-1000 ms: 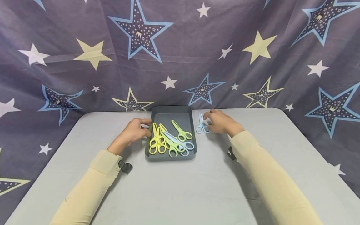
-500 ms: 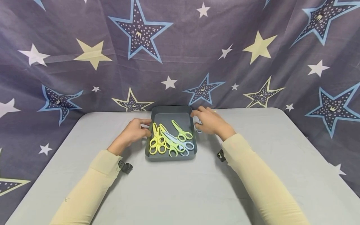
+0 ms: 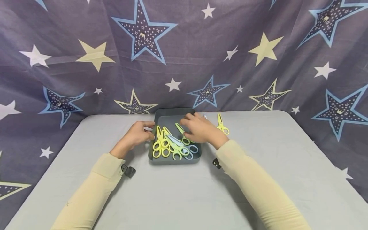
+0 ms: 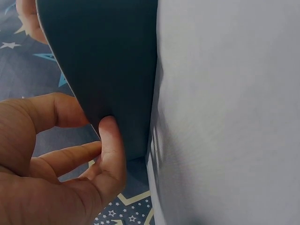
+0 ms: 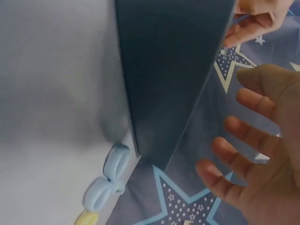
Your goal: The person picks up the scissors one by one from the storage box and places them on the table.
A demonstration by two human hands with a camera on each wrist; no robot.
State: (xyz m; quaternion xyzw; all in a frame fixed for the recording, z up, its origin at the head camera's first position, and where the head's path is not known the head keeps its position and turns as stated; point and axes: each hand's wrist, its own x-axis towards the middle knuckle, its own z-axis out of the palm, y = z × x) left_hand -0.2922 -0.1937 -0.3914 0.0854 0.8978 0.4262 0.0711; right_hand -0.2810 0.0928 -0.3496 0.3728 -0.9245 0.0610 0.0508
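A dark grey tray (image 3: 173, 161) holds several yellow, green and blue scissors. My left hand (image 3: 137, 134) pinches its left wall at the rim, as the left wrist view also shows. Over the right part of the tray hovers my right hand (image 3: 199, 128), partly covering green scissors (image 3: 180, 128). Its fingers are spread and loosely bent in the right wrist view, with nothing between them. Blue scissors (image 5: 107, 180) lie on the table just right of the tray, mostly hidden by the right hand in the head view. Yellow scissors (image 3: 222, 125) lie farther right.
The table (image 3: 172, 198) has a pale cloth cover. Behind its far edge hangs a purple-grey curtain (image 3: 161, 76) printed with stars, close to the tray's back wall.
My right hand has moved left from beside the blue scissors to over the tray, uncovering the yellow scissors. The left hand and tray have stayed in place.
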